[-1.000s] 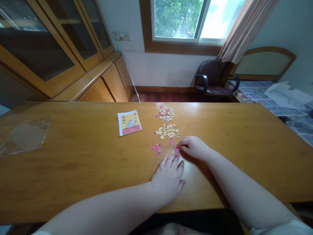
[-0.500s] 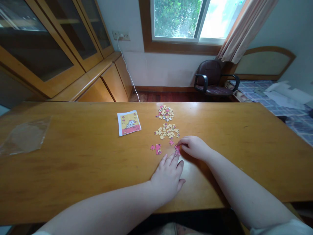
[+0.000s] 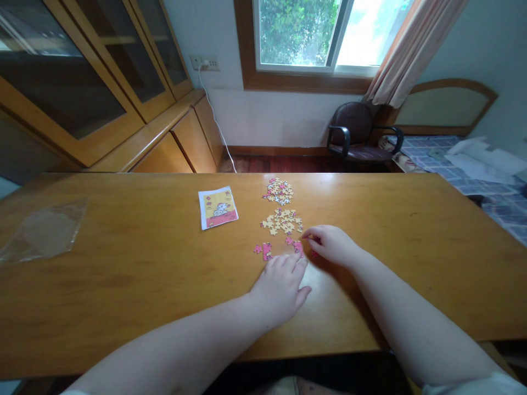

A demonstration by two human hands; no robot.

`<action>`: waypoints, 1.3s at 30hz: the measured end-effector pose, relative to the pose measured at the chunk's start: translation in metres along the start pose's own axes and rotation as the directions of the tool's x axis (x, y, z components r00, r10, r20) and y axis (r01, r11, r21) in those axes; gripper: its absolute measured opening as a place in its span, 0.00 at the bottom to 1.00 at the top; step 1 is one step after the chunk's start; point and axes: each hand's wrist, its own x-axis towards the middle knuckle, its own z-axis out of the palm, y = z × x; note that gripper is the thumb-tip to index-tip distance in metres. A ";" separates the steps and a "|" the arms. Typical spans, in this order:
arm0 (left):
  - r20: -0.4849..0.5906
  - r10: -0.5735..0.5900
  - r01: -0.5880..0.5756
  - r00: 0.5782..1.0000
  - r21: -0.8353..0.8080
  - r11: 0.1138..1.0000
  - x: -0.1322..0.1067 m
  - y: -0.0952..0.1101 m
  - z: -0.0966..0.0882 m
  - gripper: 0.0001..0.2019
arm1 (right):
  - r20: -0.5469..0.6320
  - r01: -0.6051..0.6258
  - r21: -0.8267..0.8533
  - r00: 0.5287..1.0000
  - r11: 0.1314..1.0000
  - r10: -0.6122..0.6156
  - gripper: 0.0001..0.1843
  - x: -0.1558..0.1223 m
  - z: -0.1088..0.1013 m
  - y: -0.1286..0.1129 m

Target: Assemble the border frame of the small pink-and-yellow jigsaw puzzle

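Note:
My left hand (image 3: pixel 280 288) lies palm down on the table with its fingers stretched out. Its fingertips touch the lower edge of a small joined block of pink jigsaw pieces (image 3: pixel 298 247). Just right of that block hovers my right hand (image 3: pixel 335 245), fingers bent and slightly apart, with nothing visible between them. A pink piece (image 3: pixel 314 254) shows below its fingers. Another loose pink piece (image 3: pixel 289 240) lies above the block. To the left are a second joined pink block (image 3: pixel 267 251), partly behind my left fingers, and a single pink piece (image 3: pixel 257 249).
Yellow jigsaw pieces (image 3: pixel 282 221) lie spread beyond my hands, with a mixed pile (image 3: pixel 280 191) farther back. A picture sheet (image 3: pixel 218 208) lies left of them. A clear plastic bag (image 3: pixel 45 230) is at the table's far left. An office chair (image 3: pixel 356 131) stands behind the table.
My right hand has drawn back slightly to the right from the pink block, uncovering more of it. My left hand has shifted slightly up and left.

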 end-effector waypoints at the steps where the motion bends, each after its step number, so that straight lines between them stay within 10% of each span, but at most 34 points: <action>1: -0.007 -0.006 0.006 1.000 0.011 1.000 0.002 -0.003 -0.004 0.23 | 0.003 0.002 -0.006 1.000 1.000 -0.002 0.15 0.000 0.000 0.000; 11: -0.002 -0.166 0.165 0.986 0.130 0.978 0.025 -0.048 -0.024 0.23 | 0.011 -0.045 -0.025 0.999 0.999 0.045 0.14 0.002 -0.003 0.001; 24: -0.002 -0.117 0.117 0.993 0.090 0.989 0.026 -0.049 -0.022 0.13 | 0.023 -0.051 -0.005 0.998 0.999 0.051 0.13 0.002 -0.001 0.003; 32: -0.056 -0.193 0.198 0.980 0.097 0.975 0.029 -0.053 -0.012 0.12 | 0.226 0.188 0.126 0.951 0.974 -0.212 0.18 -0.003 -0.005 -0.002; 39: -0.059 -0.205 0.209 0.977 0.064 0.976 0.030 -0.056 -0.012 0.10 | 0.231 0.095 0.074 0.967 0.993 -0.110 0.18 -0.002 -0.006 -0.004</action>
